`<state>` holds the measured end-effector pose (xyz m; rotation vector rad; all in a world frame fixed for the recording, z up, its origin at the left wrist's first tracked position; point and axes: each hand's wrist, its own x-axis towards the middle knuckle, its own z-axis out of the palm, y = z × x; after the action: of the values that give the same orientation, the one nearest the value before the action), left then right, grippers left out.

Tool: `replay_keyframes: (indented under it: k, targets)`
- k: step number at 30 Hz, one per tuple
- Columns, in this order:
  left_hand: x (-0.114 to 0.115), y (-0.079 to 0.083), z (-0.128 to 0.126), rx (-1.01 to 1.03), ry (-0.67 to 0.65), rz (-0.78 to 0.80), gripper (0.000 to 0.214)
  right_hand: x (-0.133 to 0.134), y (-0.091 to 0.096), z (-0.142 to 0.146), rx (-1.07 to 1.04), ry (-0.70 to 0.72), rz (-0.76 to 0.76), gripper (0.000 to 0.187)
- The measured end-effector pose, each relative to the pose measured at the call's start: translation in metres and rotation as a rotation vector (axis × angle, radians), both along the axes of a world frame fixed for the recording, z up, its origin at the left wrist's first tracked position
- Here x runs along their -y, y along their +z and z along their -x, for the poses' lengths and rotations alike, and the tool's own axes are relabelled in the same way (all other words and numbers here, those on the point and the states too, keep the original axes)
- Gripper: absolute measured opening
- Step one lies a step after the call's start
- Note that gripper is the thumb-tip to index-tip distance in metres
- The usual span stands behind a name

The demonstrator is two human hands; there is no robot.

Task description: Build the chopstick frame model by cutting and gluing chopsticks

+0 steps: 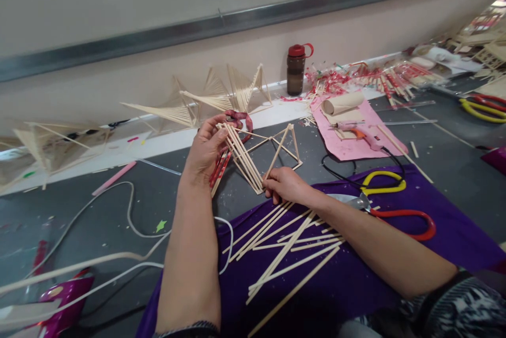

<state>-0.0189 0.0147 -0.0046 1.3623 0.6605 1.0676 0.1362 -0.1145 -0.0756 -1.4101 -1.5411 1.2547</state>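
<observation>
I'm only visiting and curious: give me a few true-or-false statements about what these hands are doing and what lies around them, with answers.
1. Both the left hand and the right hand grip the stick frame. True.
2. The loose sticks lie on bare grey floor. False: they lie on the purple cloth.
3. The bottle by the wall has a red cap. True.
4. The right hand holds the red-handled scissors. False: they lie on the purple cloth, beside the right forearm.
5. The glue gun rests on the pink sheet. True.
</observation>
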Motion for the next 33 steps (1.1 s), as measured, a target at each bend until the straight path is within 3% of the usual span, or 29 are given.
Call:
replay_keyframes:
  k: [33]
  targets:
    - [0.0010, 0.0020, -0.0015, 0.020, 0.006, 0.018, 0.026, 0.0007, 0.0052, 0.0003, -0.004, -0.006, 0.000, 0.016]
